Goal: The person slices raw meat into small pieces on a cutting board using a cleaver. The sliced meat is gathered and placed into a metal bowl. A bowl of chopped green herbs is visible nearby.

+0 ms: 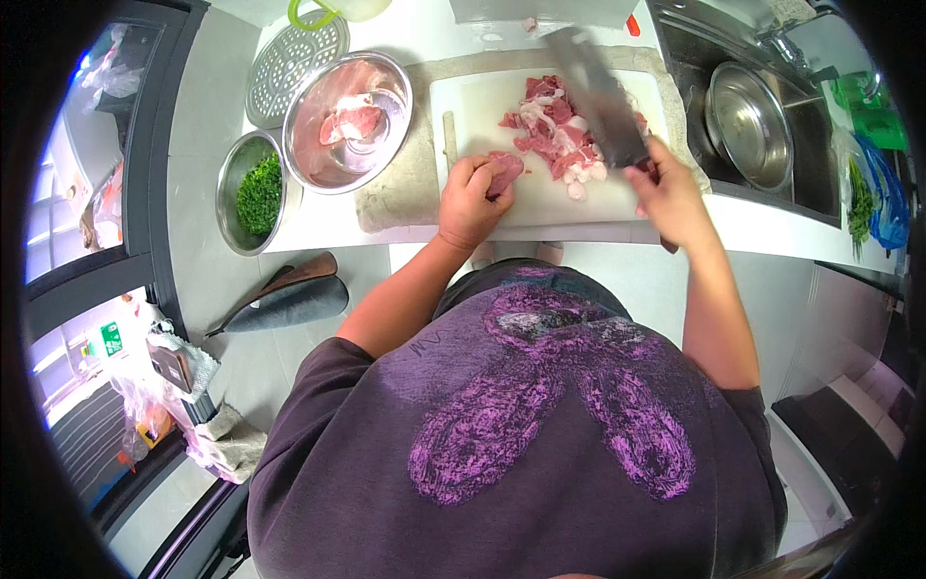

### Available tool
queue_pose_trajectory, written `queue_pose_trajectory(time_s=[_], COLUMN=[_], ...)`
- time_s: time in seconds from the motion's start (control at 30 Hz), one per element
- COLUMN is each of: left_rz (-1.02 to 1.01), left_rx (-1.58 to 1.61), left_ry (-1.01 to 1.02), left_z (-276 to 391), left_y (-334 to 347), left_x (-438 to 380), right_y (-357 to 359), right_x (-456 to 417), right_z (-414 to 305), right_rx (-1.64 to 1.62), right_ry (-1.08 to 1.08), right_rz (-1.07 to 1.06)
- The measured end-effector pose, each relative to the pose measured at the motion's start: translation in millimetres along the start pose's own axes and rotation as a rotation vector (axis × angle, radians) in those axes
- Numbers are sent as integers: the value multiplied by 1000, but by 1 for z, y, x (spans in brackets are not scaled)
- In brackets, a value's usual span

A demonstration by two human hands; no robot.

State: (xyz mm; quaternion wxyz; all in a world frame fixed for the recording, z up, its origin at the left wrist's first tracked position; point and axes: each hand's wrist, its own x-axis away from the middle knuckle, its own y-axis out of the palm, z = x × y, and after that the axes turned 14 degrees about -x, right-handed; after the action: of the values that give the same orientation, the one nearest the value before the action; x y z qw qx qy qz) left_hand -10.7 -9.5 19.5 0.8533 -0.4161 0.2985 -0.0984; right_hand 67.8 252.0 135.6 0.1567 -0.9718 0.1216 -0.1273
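A white cutting board [477, 101] lies on a grey cloth [405, 166] on the counter. My left hand [470, 199] grips a small piece of raw meat [508, 172] at the board's left part. My right hand [669, 192] holds a cleaver [600, 101] by its handle; the blade is blurred and raised over the right side of the board. Cut pieces of raw meat [553, 130], red with pale fat, lie in a pile between the hands, partly hidden behind the blade.
A steel bowl [296, 155] with raw meat stands left, partly over a perforated steel steamer plate [271, 79]. Nearer, a smaller steel bowl [226, 224] holds chopped greens [259, 195]. At right, a steel basin [752, 127] sits in the sink [810, 155].
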Motion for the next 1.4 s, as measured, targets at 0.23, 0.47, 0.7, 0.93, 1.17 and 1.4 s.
queue_pose_trajectory(time_s=[0.23,0.47,0.7,0.93,1.17,1.4], left_rz=[-31,-28,-114,-44,-35,-22], left_rx=[-84,-170,-79,-7,39,34], left_ry=[176,336,325,360,354,332], left_z=[12,-1,-23,-21,-22,-20], left_y=[-2,-11,-13,-10,-6,-5], left_x=[-1,-7,-10,-9,-9,-12], right_y=[48,52,53,70,88,99], right_x=[18,25,41,42,30,-2], right_z=[0,2,-3,7,15,9], right_rx=[435,662,649,520,519,490], right_ry=[-38,-171,-70,-80,-159,-65], right_rz=[-151,-215,-267,-266,-270,-292])
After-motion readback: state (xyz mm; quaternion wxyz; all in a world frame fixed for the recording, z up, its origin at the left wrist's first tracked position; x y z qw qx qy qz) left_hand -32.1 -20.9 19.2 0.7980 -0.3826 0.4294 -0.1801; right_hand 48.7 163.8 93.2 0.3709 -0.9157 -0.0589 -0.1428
